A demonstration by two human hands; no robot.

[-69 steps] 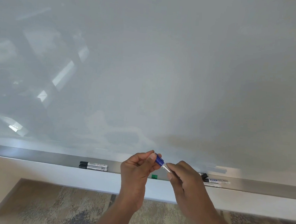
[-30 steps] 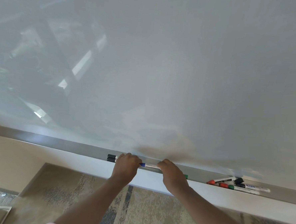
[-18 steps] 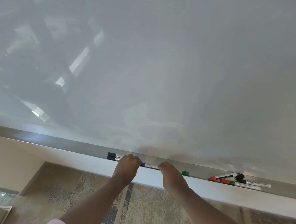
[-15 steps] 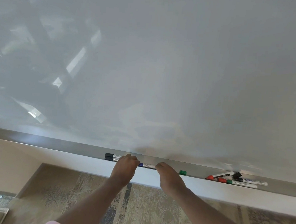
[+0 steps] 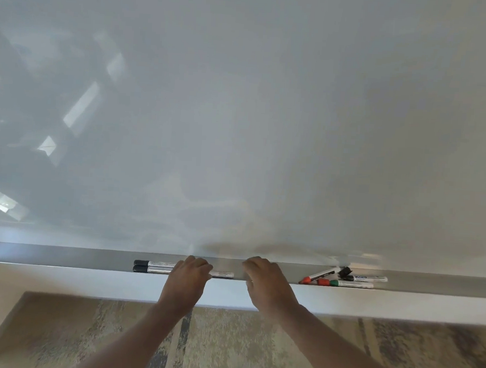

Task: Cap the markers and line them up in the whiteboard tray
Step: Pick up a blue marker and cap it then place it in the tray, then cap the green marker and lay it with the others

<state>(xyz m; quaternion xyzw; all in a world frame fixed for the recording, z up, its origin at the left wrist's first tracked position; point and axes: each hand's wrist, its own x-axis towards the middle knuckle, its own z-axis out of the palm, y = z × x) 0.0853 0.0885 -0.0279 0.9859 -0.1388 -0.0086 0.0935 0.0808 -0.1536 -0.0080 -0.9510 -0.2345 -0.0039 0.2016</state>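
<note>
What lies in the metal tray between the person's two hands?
In the head view, a white marker barrel sticks out from under the left hand partway; beyond its end the grey metal tray is bare up to the right hand.

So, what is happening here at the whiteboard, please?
A person is tidying markers in the whiteboard tray. The left hand rests over two black-capped markers lying side by side, with another marker barrel showing just right of it. The right hand is at the tray edge; I cannot tell what it holds. Further right, a loose pile of markers with red, green and black caps is not lined up.
</note>
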